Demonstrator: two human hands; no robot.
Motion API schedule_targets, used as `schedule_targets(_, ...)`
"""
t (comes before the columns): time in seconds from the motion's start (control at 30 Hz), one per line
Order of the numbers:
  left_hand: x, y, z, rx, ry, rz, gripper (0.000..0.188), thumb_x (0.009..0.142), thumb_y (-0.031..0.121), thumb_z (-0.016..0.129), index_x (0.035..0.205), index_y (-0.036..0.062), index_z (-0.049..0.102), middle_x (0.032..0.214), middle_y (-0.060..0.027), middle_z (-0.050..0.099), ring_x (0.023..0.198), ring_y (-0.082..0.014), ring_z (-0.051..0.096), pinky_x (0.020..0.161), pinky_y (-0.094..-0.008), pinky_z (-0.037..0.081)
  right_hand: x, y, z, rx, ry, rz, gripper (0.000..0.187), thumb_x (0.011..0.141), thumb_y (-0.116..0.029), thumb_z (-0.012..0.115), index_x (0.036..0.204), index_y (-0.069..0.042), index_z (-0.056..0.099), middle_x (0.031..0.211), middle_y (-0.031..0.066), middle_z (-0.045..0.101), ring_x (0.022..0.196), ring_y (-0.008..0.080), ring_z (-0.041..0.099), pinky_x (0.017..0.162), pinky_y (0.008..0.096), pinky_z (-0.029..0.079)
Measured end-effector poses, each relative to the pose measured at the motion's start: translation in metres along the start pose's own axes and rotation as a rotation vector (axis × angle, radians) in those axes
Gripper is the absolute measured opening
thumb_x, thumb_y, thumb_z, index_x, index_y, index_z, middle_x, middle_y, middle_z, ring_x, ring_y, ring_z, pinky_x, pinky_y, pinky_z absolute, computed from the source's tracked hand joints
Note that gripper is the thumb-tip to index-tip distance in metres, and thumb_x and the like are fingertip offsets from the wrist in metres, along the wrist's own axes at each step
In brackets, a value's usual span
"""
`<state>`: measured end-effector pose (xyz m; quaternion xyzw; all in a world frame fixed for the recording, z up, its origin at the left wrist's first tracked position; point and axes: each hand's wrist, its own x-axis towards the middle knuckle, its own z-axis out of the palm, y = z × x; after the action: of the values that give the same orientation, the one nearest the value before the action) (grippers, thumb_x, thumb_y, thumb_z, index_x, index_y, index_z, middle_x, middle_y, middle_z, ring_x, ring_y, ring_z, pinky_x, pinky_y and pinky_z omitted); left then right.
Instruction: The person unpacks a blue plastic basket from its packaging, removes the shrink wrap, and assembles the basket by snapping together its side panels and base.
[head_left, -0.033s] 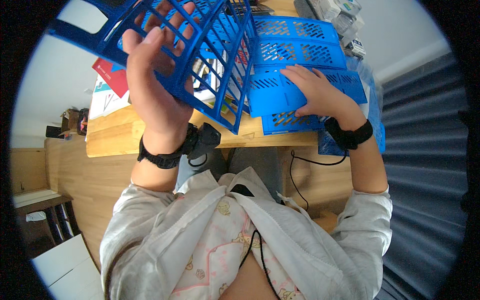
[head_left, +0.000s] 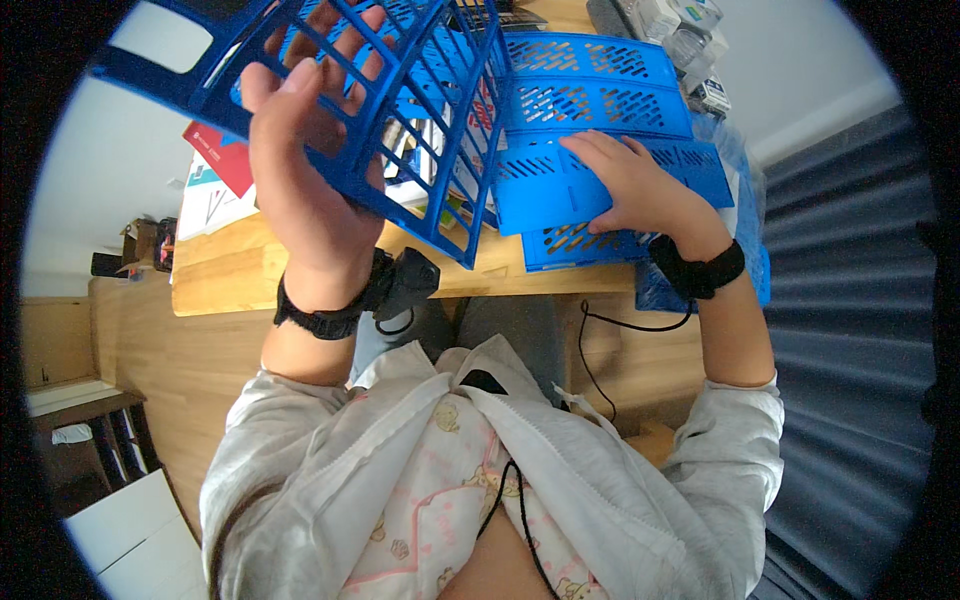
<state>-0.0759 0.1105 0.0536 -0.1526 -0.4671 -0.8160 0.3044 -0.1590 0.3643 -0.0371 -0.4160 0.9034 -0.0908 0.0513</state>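
Note:
My left hand (head_left: 315, 190) is raised at the upper left and grips a blue plastic file rack (head_left: 415, 150) with slatted sides. Its fingers reach in among the rack's bars, partly hidden by them. The rack is tilted above the table. On the right, my right hand (head_left: 640, 190) lies across a blue plastic panel (head_left: 545, 190) with slots, fingers over its face and thumb at its near edge. More perforated blue panels (head_left: 595, 100) lie beneath and beyond that one. Each wrist wears a black strap.
Under everything is a wooden table (head_left: 225, 270). A red booklet (head_left: 220, 155) and white papers (head_left: 210, 215) lie at its left. Small boxes and containers (head_left: 690, 40) stand at the far right by clear plastic wrapping (head_left: 755, 185). A black cable (head_left: 640, 325) hangs below my right wrist.
My left hand and the blue file rack have shifted very slightly to the left. My right hand and its panel look almost the same.

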Motion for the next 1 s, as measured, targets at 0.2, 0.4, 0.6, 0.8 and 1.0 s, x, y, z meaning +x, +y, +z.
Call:
schedule_targets(0.2,0.002,-0.002,0.003,0.142,0.079,0.028,0.048,0.086,0.030,0.039,0.127,0.0047,0.040,0.135,-0.0230,0.038,0.124,-0.0358,0.040,0.104,-0.0487,0.032,-0.004,0.001,-0.008,0.071,0.089,-0.046,0.090,0.055,-0.025,0.082,0.131,-0.007,0.039,0.128,0.0186,0.041,0.121,0.0349,0.039,0.102,0.0461,0.029)
schedule_targets(0.4,0.009,-0.005,-0.006,0.112,0.031,0.050,0.049,0.087,0.035,0.036,0.127,0.0091,0.042,0.137,-0.0229,0.035,0.126,-0.0370,0.036,0.103,-0.0508,0.031,-0.014,0.000,-0.014,0.056,0.141,-0.007,0.089,0.056,-0.026,0.081,0.132,-0.007,0.039,0.129,0.0195,0.041,0.121,0.0358,0.039,0.102,0.0463,0.029)
schedule_targets(0.6,0.008,-0.011,-0.008,0.119,0.082,0.021,0.054,0.086,0.037,0.034,0.130,0.0064,0.038,0.138,-0.0219,0.034,0.125,-0.0370,0.037,0.103,-0.0508,0.031,-0.012,0.002,-0.014,0.068,0.139,-0.035,0.087,0.057,-0.026,0.080,0.132,-0.007,0.041,0.127,0.0195,0.041,0.121,0.0354,0.039,0.101,0.0460,0.029)
schedule_targets(0.8,0.004,-0.014,-0.008,0.055,0.081,0.050,0.058,0.082,0.029,0.046,0.129,-0.0028,0.034,0.129,-0.0233,0.043,0.118,-0.0344,0.047,0.099,-0.0441,0.039,-0.009,0.003,-0.011,0.079,0.115,-0.033,0.087,0.055,-0.025,0.081,0.131,-0.008,0.042,0.126,0.0198,0.042,0.120,0.0363,0.039,0.101,0.0455,0.029)
schedule_targets(1.0,-0.003,-0.018,-0.007,0.147,0.100,0.054,0.063,0.082,0.033,0.046,0.132,-0.0026,0.031,0.132,-0.0231,0.040,0.120,-0.0354,0.044,0.101,-0.0459,0.036,-0.005,0.005,-0.008,0.106,0.105,-0.044,0.087,0.055,-0.027,0.081,0.131,-0.008,0.043,0.126,0.0198,0.042,0.119,0.0363,0.040,0.101,0.0451,0.029)
